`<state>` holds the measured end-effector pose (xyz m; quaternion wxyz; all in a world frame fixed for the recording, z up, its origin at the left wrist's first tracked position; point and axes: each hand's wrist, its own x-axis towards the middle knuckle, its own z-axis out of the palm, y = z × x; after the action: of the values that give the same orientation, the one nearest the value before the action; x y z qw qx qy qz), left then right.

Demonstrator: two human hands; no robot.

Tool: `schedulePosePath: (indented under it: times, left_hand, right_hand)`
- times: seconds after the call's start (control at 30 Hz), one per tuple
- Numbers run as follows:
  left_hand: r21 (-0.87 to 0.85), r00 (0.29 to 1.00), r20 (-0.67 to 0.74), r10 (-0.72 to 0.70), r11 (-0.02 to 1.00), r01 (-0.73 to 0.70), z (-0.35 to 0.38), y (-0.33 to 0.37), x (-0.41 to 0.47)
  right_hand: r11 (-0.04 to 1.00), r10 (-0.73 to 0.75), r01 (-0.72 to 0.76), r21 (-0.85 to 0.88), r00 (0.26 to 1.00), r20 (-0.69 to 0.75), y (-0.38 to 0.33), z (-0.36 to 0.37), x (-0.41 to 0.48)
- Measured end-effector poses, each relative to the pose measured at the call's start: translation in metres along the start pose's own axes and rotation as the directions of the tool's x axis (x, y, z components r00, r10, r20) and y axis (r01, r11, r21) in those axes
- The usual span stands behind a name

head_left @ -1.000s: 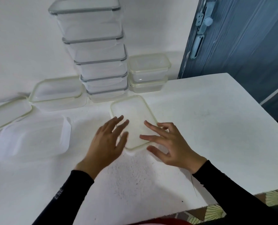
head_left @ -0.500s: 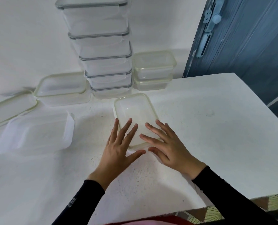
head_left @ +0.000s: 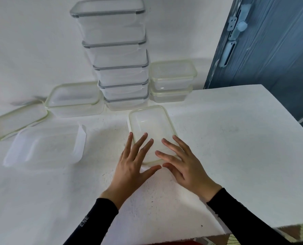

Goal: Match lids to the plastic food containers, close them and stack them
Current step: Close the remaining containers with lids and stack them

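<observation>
Pressing flat with fingers spread, the left hand (head_left: 132,167) and right hand (head_left: 183,166) lay open on the near end of the clear rectangular plastic container with a pale-green-rimmed lid (head_left: 151,132), grasping nothing. It sat at the middle of the white worktop (head_left: 226,142), its long side running toward twelve o'clock. It looked light, thin and slippery, so it was probably best taken by its long edges. At twelve o'clock rose a stack of grey-rimmed clear containers (head_left: 118,64); at nine o'clock lay a frosted white lid (head_left: 46,146).
</observation>
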<state>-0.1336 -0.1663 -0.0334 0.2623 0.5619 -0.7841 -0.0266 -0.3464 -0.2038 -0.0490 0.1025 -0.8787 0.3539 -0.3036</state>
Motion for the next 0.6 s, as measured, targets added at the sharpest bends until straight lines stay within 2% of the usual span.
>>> schedulePosePath:
  times: [0.07,0.17,0.27,0.3,0.37,0.43,0.5,0.53,0.6]
  left_hand:
    - [0.008,1.0,-0.017,-0.018,1.0,0.018,-0.001,0.001,0.0]
    - [0.06,0.995,-0.057,-0.078,0.995,0.081,-0.006,0.007,-0.003]
    - [0.089,0.992,-0.108,-0.072,0.993,0.081,-0.023,0.006,-0.003]
    - [0.071,0.989,-0.126,-0.074,0.994,0.083,-0.026,0.0,0.001]
    - [0.007,0.974,-0.15,-0.168,0.985,0.171,-0.035,-0.021,0.008]
    - [-0.103,0.934,-0.066,-0.351,0.934,0.343,-0.044,-0.048,0.016]
    - [-0.282,0.861,0.152,-0.485,0.814,0.508,-0.055,-0.065,0.021]
    - [-0.355,0.84,0.229,-0.493,0.761,0.543,-0.059,-0.068,0.022]
    - [-0.452,0.835,0.25,-0.491,0.703,0.549,-0.064,-0.069,0.02]
  right_hand:
    - [0.999,-0.032,0.032,0.004,0.999,0.023,0.003,-0.004,0.002]
    - [0.994,-0.072,0.075,-0.082,0.997,0.04,0.011,-0.01,0.009]
    - [0.983,0.141,-0.151,-0.099,0.984,-0.106,0.018,-0.016,0.017]
    - [0.967,0.225,-0.241,-0.08,0.96,-0.168,0.019,-0.018,0.019]
    - [0.925,0.373,-0.379,0.022,0.895,-0.244,0.008,-0.019,0.023]
    - [0.855,0.516,-0.477,0.204,0.824,-0.236,-0.014,-0.014,0.023]
    - [0.774,0.603,-0.526,0.353,0.782,-0.158,-0.039,-0.002,0.021]
    - [0.745,0.62,-0.54,0.393,0.777,-0.109,-0.049,0.004,0.019]
    - [0.719,0.625,-0.547,0.428,0.779,-0.055,-0.065,0.015,0.019]
